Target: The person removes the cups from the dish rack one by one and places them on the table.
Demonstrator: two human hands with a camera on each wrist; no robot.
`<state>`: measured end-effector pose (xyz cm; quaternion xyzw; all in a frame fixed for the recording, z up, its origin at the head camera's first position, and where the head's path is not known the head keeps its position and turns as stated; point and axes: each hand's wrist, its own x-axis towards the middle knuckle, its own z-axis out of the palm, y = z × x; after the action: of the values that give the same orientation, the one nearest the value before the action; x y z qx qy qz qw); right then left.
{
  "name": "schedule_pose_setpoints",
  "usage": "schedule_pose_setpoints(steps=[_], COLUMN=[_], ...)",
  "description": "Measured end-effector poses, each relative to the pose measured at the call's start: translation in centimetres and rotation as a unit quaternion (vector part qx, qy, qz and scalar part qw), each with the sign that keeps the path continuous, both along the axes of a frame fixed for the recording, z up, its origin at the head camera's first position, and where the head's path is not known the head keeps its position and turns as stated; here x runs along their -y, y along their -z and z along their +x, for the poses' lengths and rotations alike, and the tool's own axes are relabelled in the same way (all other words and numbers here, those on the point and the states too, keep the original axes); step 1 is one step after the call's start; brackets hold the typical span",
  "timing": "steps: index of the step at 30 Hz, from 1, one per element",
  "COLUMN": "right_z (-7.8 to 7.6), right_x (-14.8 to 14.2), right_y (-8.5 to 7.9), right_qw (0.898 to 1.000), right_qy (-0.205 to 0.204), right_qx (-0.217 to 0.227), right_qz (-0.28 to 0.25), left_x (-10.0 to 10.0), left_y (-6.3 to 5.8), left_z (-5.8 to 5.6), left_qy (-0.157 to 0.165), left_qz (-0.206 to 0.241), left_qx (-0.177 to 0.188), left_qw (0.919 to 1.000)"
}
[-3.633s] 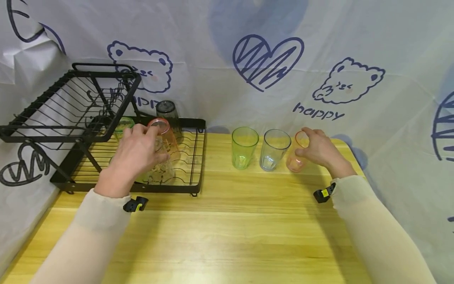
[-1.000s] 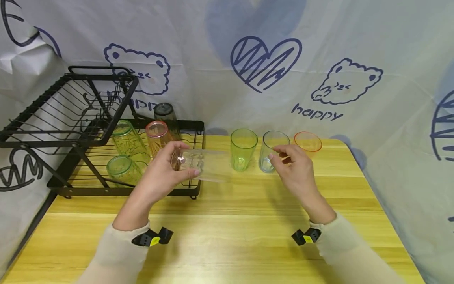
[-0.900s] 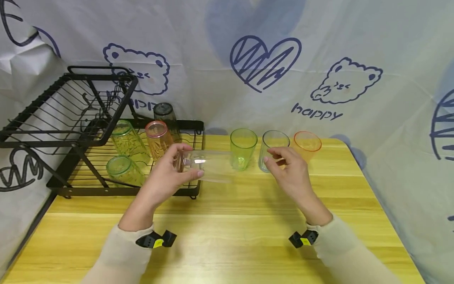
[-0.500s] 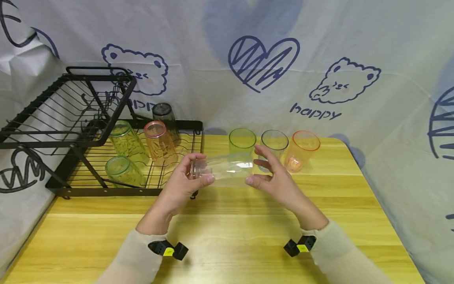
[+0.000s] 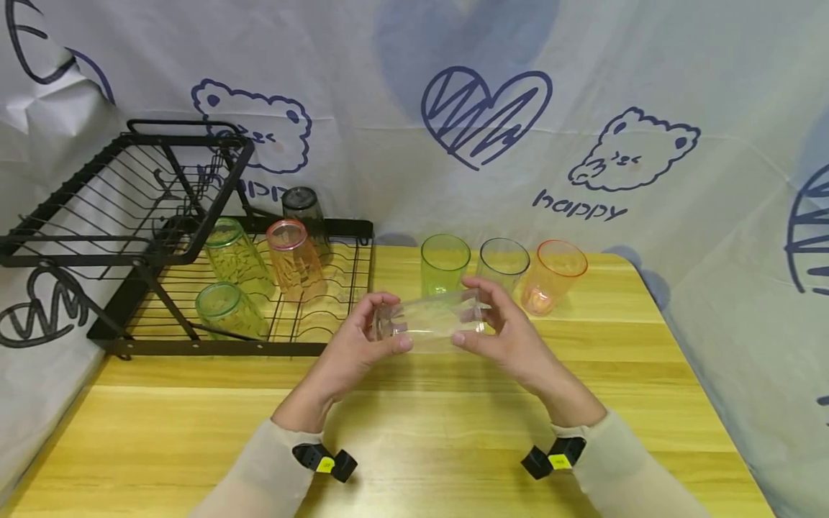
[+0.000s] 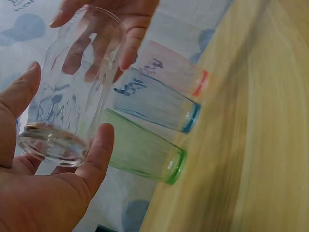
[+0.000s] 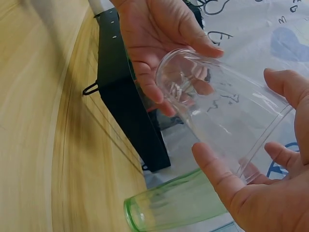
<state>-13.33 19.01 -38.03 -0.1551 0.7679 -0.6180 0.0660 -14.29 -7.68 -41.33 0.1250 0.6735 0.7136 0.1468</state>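
Note:
A clear drinking glass (image 5: 427, 313) lies sideways in the air above the table, held between both hands. My left hand (image 5: 350, 352) grips it round the base end, thumb on the near side. My right hand (image 5: 518, 345) holds the rim end, its thumb and fingers on opposite sides, as the right wrist view shows. Behind the hands, three upright glasses stand in a row: green (image 5: 445, 259), blue-rimmed (image 5: 504, 253) and orange with a red rim (image 5: 555, 277). The held glass and right hand partly hide the green and blue-rimmed ones.
On the left stands a black two-tier dish rack (image 5: 214, 348). Its lower tier bears upside-down glasses: two green (image 5: 239, 262), one orange (image 5: 294, 266) and one dark grey (image 5: 303, 205). A printed cloth (image 5: 388, 165) hangs behind the wooden table (image 5: 427, 446).
The left hand has lifted the clear glass from the rack and carried it right. The right hand has left the red-rimmed glass, moved left and taken the clear glass's rim end.

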Motion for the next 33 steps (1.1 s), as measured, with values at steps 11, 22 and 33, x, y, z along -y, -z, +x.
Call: schedule_pose_setpoints(steps=[11, 22, 33], right_z=[0.2, 0.4, 0.6], right_x=[-0.9, -2.0, -3.9], right_y=[0.2, 0.1, -0.5], right_qw=[1.0, 0.998, 0.995], right_qy=[0.007, 0.018, 0.046], right_qx=[-0.013, -0.022, -0.033], right_qz=[0.012, 0.052, 0.088], left_x=[-0.3, -1.1, -1.1], left_y=[0.4, 0.7, 0.0], left_z=[-0.1, -0.4, 0.0], left_qy=[0.016, 0.013, -0.027], left_qz=[-0.048, -0.11, -0.243], left_qx=[-0.01, -0.034, -0.119], left_qw=[0.9987, 0.9932, 0.9622])
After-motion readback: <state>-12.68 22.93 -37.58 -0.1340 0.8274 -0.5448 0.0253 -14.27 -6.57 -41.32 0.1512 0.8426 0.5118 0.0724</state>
